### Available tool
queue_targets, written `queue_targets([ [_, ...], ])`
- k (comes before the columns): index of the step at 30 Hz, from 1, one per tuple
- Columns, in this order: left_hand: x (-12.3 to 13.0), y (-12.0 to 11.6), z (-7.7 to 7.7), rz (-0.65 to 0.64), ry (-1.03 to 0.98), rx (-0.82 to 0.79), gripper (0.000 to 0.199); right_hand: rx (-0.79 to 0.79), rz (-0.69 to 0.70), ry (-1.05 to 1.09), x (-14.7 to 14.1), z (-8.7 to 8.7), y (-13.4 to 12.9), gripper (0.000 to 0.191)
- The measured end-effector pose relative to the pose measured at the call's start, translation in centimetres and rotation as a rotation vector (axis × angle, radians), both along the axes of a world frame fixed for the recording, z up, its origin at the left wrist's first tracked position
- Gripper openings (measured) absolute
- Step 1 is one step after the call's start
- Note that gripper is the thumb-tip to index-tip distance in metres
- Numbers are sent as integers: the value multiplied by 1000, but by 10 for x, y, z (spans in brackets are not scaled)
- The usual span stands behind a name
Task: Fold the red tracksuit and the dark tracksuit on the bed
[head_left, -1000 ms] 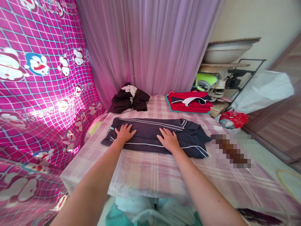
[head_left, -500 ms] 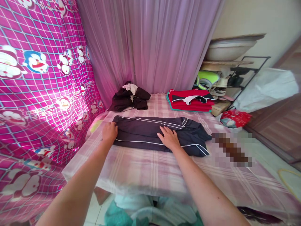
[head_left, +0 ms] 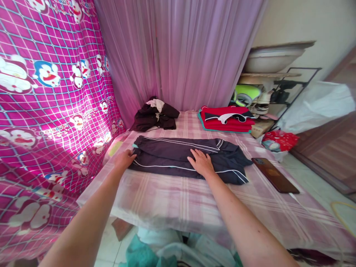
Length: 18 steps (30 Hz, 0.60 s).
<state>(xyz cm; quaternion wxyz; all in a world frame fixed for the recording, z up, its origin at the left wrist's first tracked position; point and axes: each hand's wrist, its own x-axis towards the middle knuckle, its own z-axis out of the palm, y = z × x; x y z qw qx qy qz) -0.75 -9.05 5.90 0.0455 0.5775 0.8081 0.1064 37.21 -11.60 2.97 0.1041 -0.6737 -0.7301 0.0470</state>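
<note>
A dark garment (head_left: 172, 157) with white piping lies stretched lengthwise across the bed or table cover, folded into a long strip. At its left end, my left hand (head_left: 125, 160) has its fingers closed on the near corner of the cloth. A bit of teal shows at that end. My right hand (head_left: 201, 162) rests on the strip right of its middle, fingers spread and flat, holding nothing. Bunched cloth spreads beyond it at the garment's right end.
A crumpled dark pile of clothes (head_left: 154, 116) sits at the back left. Folded red clothes (head_left: 226, 120) are stacked at the back right. A phone (head_left: 275, 176) with a cable lies to the right. A pink patterned curtain (head_left: 66, 126) hangs on the left.
My left hand has shifted slightly left, drawing the near left corner of the garment outward. Teal now shows at that end. My right hand stays almost in place.
</note>
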Motion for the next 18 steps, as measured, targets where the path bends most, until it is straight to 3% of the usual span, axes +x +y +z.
queue_targets([
  [5, -1, -10, -6, -57, -61, 120, 28, -2, -1, -17, 1, -2, 2, 56],
  [10, -4, -19, -13, -164, -150, 346, 17, -3, -4, -11, 1, -1, 1, 56],
  [14, -4, -27, -14, -240, -156, 513, 16, 3, -2, -9, 0, 2, -1, 56],
  [18, 0, -34, -11, -233, -173, 646, 17, -4, -2, -10, 0, 2, -1, 56],
])
